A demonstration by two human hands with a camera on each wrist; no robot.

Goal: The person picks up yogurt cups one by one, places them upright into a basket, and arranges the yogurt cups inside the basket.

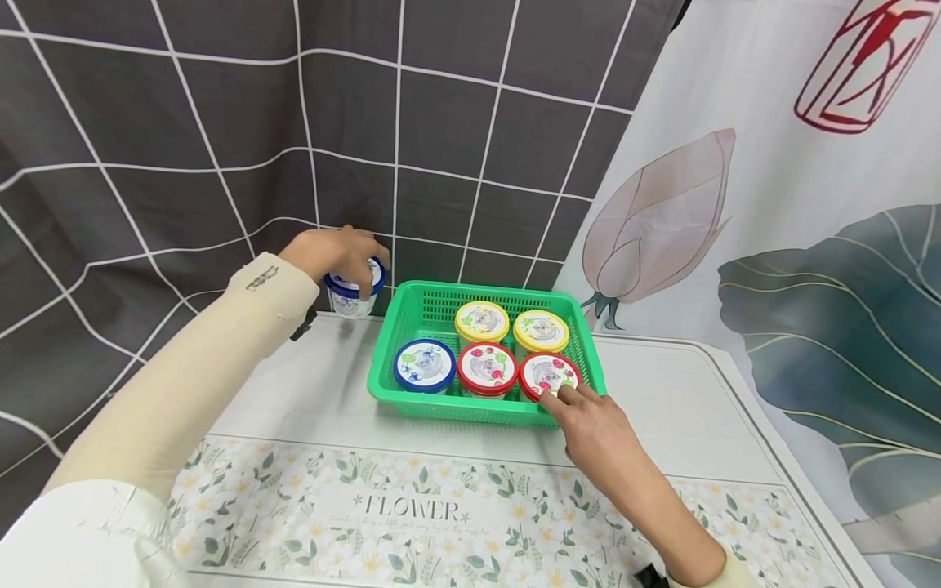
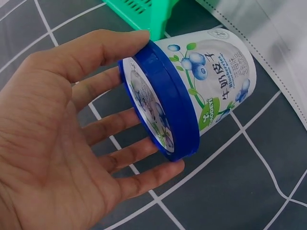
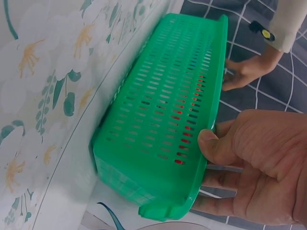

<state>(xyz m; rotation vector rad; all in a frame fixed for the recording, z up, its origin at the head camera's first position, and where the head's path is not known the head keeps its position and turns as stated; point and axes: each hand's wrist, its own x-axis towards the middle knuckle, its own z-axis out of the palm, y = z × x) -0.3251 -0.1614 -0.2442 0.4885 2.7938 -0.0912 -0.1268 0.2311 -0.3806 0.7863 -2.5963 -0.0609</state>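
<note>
My left hand (image 1: 340,255) holds a blue-lidded cup (image 2: 211,81) by its lid, thumb on one side and fingers spread round the rim. Blueberries are printed on its white side. It stands just left of the green plastic basket (image 1: 441,407), near the dark curtain. Over the basket's front right edge, my right hand (image 1: 599,429) pinches the rim, with the thumb (image 3: 213,146) outside and the fingers over the inner side. In the basket are a second blue-lidded cup (image 1: 425,365), two red-lidded cups (image 1: 488,367) in the front row and two yellow-lidded cups (image 1: 481,321) behind.
The basket rests on a white table covering (image 1: 316,400) with a flower-printed band (image 1: 412,506) in front. Behind the table hangs a dark grid-patterned curtain (image 1: 353,106). A pale curtain with large leaf and bud prints (image 1: 662,220) hangs at the right.
</note>
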